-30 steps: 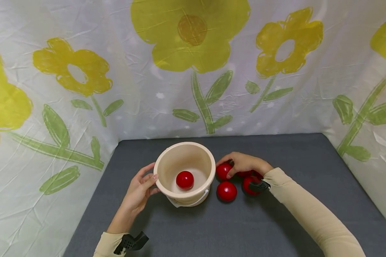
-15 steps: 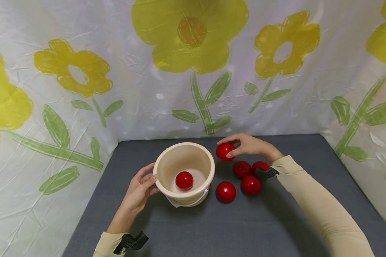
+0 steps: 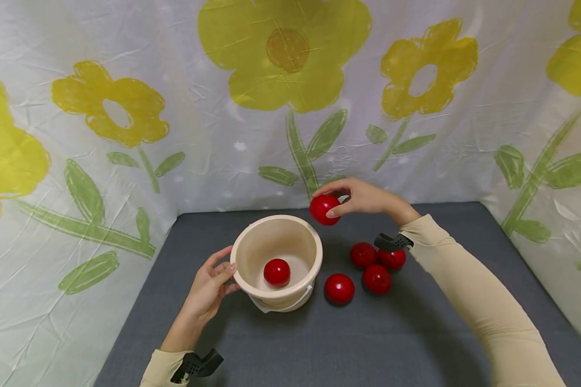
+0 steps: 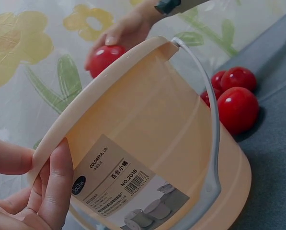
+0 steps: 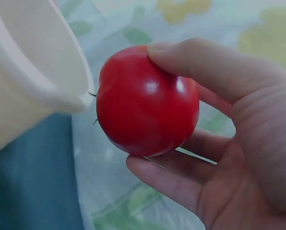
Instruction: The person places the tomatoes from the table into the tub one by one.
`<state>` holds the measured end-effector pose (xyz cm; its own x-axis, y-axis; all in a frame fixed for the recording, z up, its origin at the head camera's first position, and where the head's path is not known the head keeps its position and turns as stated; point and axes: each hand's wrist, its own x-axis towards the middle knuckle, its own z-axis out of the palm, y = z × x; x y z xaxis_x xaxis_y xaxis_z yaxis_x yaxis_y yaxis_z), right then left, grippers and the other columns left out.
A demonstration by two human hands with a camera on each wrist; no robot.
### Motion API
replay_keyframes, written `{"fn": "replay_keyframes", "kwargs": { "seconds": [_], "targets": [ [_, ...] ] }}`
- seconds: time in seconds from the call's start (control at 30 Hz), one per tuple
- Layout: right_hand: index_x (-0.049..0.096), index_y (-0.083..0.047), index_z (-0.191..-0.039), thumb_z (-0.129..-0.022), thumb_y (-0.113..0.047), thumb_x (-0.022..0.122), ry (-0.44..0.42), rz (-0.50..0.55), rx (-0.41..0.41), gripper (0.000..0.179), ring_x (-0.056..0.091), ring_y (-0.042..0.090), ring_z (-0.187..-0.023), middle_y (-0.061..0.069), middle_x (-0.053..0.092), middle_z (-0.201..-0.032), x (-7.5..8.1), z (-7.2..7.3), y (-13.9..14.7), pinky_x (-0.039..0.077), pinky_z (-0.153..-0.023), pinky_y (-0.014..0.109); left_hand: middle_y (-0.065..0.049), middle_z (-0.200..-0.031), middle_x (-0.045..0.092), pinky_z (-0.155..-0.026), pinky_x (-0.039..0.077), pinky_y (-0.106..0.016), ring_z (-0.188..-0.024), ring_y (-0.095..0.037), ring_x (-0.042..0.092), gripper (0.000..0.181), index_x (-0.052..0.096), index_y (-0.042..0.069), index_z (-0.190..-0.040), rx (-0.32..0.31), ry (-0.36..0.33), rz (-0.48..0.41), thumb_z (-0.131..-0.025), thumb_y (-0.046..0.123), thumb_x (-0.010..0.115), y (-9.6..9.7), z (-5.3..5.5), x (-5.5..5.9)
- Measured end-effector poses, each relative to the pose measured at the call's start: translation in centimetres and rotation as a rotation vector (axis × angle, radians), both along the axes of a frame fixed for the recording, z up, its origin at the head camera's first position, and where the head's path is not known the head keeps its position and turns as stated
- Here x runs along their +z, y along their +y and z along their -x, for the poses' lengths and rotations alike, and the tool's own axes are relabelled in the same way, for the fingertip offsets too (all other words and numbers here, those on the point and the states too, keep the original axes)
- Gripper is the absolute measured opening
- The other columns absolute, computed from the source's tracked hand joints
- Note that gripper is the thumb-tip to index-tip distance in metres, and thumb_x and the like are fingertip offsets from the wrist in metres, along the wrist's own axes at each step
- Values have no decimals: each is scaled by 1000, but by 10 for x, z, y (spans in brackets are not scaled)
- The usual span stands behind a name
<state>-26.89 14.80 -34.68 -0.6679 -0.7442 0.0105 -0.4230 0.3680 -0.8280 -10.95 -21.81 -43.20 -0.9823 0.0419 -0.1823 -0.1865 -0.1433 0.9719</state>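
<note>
1. At the left side of the bucket, the left hand grips the rim, thumb on the edge and fingers curled against the outer wall; this probably steadies the bucket without covering its mouth.

2. Beyond the bucket's far right edge, the right hand holds a tomato raised off the counter; it looks close to the rim, though these angles make the exact height hard to judge.

3. In the right wrist view, those fingers pinch the tomato, thumb on one side and fingertips on the other, with a gap before the palm. That seems a sensible light hold for something round and smooth.

4. Inside the bucket, a second tomato rests on the floor, where the walls should stop it rolling off.

5. Right of the bucket, three tomatoes sit clustered on the counter, and a loose tomato lies between them and the bucket. That side presumably suits the right hand's reach.

6. Down the bucket's near side hangs the handle, below the rim, so it does not cross the opening; a label is on the wall beside it.
</note>
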Motion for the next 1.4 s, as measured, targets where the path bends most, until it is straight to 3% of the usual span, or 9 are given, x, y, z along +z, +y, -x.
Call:
{"fn": "replay_keyframes", "kwargs": {
  "seconds": [0.3,0.73,1.03,1.27,1.4],
  "targets": [
    [61,-16,-134,-86,-19,76,6,-37,63,51,58,24,-116,7,62,-134,21,-4,-40,57,-91,36,7,-86,66,-64,58,-22,-72,-4,63,57,31,7,-150,1,-1,7,-99,1,54,0,0,0],
    [60,-10,-134,-88,-15,71,15,-125,311,48,60,21,-118,8,64,-130,22,1,-103,51,-102,38,7,-85,65,-66,58,-24,-74,-5,62,54,32,8,-149,6,-15,4,-100,0,51,-1,1,1],
    [61,-9,-133,-86,-15,74,-17,-181,388,49,61,19,-113,6,66,-127,10,3,-136,56,-92,28,7,-85,65,-66,58,-23,-73,-5,62,56,31,9,-150,2,-11,-4,-99,3,54,-2,0,0],
    [61,-8,-134,-87,-13,74,-65,-204,450,49,63,17,-111,7,67,-127,-8,6,-149,55,-94,26,7,-85,64,-67,58,-24,-73,-5,61,56,29,8,-151,-5,-10,-15,-100,0,51,-1,1,1],
    [62,-11,-133,-86,-12,74,-103,-209,442,48,62,17,-112,5,67,-128,-18,5,-155,55,-94,27,6,-85,64,-67,58,-24,-73,-5,61,56,30,8,-150,0,-17,-13,-100,0,51,-2,1,0]
  ]
}}
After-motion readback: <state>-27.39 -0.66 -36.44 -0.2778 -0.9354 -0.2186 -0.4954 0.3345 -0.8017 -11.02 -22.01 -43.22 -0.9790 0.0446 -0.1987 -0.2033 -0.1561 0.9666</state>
